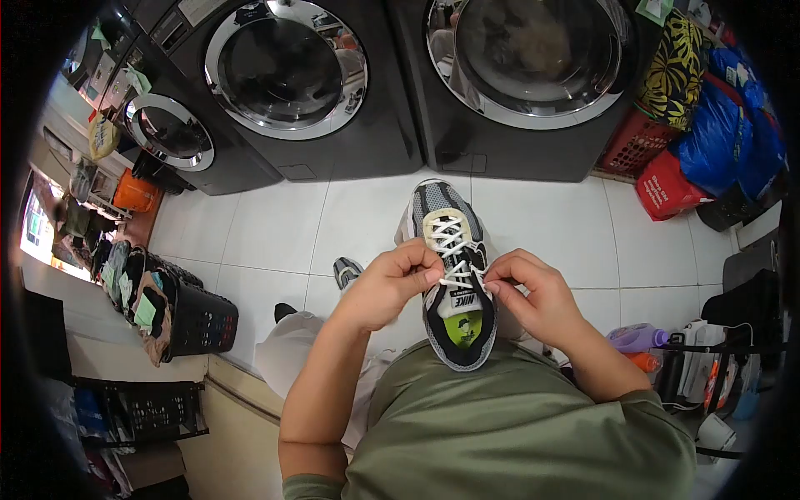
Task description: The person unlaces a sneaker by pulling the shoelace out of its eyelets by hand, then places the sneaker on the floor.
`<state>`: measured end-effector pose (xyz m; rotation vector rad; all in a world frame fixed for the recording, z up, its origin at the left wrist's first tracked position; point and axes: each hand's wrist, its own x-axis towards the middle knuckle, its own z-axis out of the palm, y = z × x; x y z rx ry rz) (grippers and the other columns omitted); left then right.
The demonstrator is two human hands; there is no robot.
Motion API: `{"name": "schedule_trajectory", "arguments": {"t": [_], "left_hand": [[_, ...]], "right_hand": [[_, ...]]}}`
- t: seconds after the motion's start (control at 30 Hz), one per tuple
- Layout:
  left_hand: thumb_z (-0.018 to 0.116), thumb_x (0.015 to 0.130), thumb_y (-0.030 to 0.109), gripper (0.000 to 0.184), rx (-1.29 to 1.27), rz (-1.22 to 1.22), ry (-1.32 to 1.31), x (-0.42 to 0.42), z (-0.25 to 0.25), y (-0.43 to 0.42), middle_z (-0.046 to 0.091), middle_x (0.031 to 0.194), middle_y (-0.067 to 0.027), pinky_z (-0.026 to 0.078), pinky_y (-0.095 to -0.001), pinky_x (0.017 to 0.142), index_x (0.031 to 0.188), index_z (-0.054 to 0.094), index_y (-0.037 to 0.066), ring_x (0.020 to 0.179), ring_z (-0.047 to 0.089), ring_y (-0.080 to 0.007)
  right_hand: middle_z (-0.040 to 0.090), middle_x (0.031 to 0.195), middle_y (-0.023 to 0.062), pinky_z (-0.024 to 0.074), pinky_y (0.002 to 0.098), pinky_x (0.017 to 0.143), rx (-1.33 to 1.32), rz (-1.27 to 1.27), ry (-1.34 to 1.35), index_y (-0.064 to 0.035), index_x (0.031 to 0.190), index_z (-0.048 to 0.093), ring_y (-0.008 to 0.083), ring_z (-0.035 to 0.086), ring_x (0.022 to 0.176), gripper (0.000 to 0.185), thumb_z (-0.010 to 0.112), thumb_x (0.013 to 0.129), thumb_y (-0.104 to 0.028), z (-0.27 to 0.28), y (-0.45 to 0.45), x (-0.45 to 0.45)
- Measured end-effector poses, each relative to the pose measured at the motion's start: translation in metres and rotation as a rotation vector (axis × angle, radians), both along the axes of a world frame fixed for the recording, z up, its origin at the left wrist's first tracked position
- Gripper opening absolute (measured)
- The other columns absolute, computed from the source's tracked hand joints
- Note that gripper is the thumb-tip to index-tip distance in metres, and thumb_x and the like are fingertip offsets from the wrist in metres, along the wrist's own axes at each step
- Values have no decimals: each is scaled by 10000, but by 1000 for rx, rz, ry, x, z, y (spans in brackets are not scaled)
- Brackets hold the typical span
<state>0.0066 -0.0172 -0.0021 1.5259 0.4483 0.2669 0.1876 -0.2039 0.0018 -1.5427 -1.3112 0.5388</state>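
A grey and black Nike sneaker (442, 198) rests at my lap, its toe pointing away from me and its green insole (463, 329) showing. White shoelaces (451, 238) criss-cross over its tongue (462, 301). On the left side of the shoe opening, my left hand (390, 285) is closed, thumb and fingers pinching a lace. My right hand (535, 293) pinches the lace on the other side near the upper eyelets. Another grey sneaker (347, 272) shows below, left of my left hand, partly hidden by it.
Dark front-loading washing machines (283, 67) line the far side of the white tiled floor (275, 221). A black laundry basket (207, 321) heaped with clothes is at left. Blue bags (717, 125) and a red bag (667, 187) sit at right, above a rack (708, 347) with bottles.
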Motion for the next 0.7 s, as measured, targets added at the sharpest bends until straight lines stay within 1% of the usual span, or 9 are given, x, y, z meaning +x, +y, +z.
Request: {"name": "schedule_trajectory", "arguments": {"t": [0.07, 0.17, 0.27, 0.37, 0.47, 0.57, 0.67, 0.7], "left_hand": [[610, 1020, 54, 94, 71, -47, 14, 0, -4, 7, 621, 952, -3, 455, -248, 722, 958, 668, 13, 828, 547, -96], [639, 1008, 58, 76, 267, 264, 167, 7, 10, -8, 639, 946, -16, 478, -240, 717, 974, 676, 2, 820, 573, -93], [680, 975, 39, 62, 139, 213, 14, -2, 7, -6, 658, 942, -27, 508, -249, 725, 990, 705, -15, 832, 606, -99], [721, 927, 13, 80, 419, 101, -40, -9, 12, -4, 667, 954, -45, 522, -268, 740, 1000, 734, -17, 851, 631, -122], [749, 890, 8, 117, 594, 70, 32, -9, 28, -11, 672, 980, -57, 520, -274, 752, 1007, 756, 2, 830, 635, -143], [768, 884, 50, 141, 656, 32, 21, -9, 38, -14, 666, 1010, -67, 522, -299, 774, 1021, 758, 15, 867, 644, -185], [787, 864, 89, 150, 965, 44, -35, 1, 50, -22, 640, 1014, -74, 518, -346, 820, 990, 753, 15, 927, 618, -244], [789, 852, 94, 145, 1007, 6, 1, 3, 52, -25, 628, 1007, -78, 511, -361, 832, 966, 748, 15, 940, 602, -260]], "right_hand": [[672, 981, 128, 551, 360, 763, 5, -2, -25, -1, 994, 676, 279, 684, 884, 70, 683, 944, -49, 0, 0, -1], [669, 978, 127, 548, 364, 750, 13, -17, -50, -1, 987, 671, 280, 682, 875, 66, 683, 946, -51, -2, 0, 0], [669, 978, 127, 552, 363, 750, 8, -22, -32, 1, 982, 669, 280, 682, 876, 71, 688, 944, -57, -4, -1, 1], [667, 974, 128, 555, 362, 753, 3, -1, -24, 2, 975, 669, 283, 682, 871, 70, 691, 942, -56, 2, -3, 1], [667, 973, 126, 559, 364, 758, 6, 7, -113, 1, 986, 668, 284, 683, 865, 85, 696, 941, -65, 3, -3, 2], [664, 966, 124, 555, 352, 746, -60, -10, -118, 5, 993, 663, 265, 685, 862, 102, 702, 935, -70, 7, -3, 1], [667, 946, 120, 547, 333, 735, -153, 28, -14, 13, 1014, 665, 241, 684, 844, 151, 720, 934, -103, 9, -3, 5], [668, 937, 120, 544, 330, 733, -198, 28, 44, 15, 1019, 667, 237, 683, 837, 163, 723, 935, -113, 10, -2, 5]]}}
